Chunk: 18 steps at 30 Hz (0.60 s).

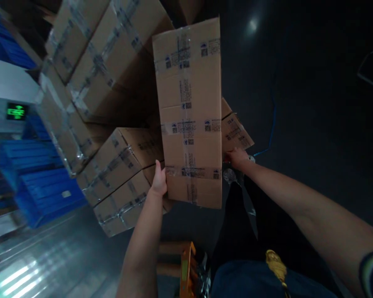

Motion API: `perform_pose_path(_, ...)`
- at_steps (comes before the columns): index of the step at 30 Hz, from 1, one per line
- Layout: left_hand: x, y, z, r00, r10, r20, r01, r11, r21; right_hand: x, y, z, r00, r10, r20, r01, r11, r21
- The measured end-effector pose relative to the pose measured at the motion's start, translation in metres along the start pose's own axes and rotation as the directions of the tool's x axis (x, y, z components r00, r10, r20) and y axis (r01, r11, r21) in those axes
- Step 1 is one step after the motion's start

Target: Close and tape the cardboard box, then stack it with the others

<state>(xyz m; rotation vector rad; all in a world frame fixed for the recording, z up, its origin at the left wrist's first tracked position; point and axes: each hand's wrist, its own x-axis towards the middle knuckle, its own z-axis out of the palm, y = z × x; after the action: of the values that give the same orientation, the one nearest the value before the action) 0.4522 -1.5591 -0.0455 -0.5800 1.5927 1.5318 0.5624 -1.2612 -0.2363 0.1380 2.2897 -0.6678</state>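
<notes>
A long cardboard box (192,99), closed with printed clear tape, lies in front of me with its taped face up. My left hand (160,180) is pressed to its left side near the close end, thumb up along the side and fingers hidden beneath. At the right side, my right hand (238,158) curls in against the box's edge, its fingertips partly hidden. Beyond that hand, a smaller cardboard box (236,134) sticks out from under the long one.
Taped cartons (112,178) are stacked on the left, with more cartons (118,49) behind. Blue plastic crates (49,194) stand farther left. An orange metal frame (186,269) is close to my legs. A blue strap (272,120) lies on the dark floor.
</notes>
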Motion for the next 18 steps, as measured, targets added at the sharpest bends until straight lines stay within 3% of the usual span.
perform_pose_path(2,-0.019,-0.005,0.005,0.99,0.127,-0.057,-0.118,0.983,0.139,-0.006,0.001,0.005,0.999,0.039,-0.007,-0.039,0.997,0.062)
perform_pose_path(4,-0.034,-0.016,0.016,0.945,0.3,-0.129,-0.222,0.88,0.42,-0.021,0.011,0.011,0.996,0.089,-0.011,-0.087,0.987,0.137)
perform_pose_path(7,-0.05,-0.036,0.034,0.868,0.484,-0.112,-0.203,0.551,0.809,-0.06,0.041,0.021,0.977,0.211,0.014,-0.207,0.944,0.257)
perform_pose_path(9,-0.056,-0.047,0.044,0.85,0.526,-0.034,-0.136,0.28,0.95,-0.093,0.07,0.028,0.943,0.33,0.049,-0.327,0.887,0.326)
perform_pose_path(11,-0.061,-0.054,0.055,0.835,0.55,0.011,-0.042,0.044,0.998,-0.132,0.102,0.033,0.884,0.46,0.081,-0.454,0.806,0.38)
perform_pose_path(13,-0.066,-0.06,0.071,0.822,0.568,0.032,-0.003,-0.052,0.999,-0.177,0.134,0.037,0.81,0.579,0.093,-0.559,0.715,0.42)
perform_pose_path(15,-0.073,-0.068,0.094,0.819,0.561,0.124,-0.052,-0.143,0.988,-0.225,0.163,0.039,0.726,0.683,0.079,-0.637,0.626,0.45)
perform_pose_path(18,-0.079,-0.083,0.139,0.806,0.483,0.342,-0.225,-0.285,0.932,-0.301,0.195,0.042,0.595,0.803,0.041,-0.713,0.503,0.487)
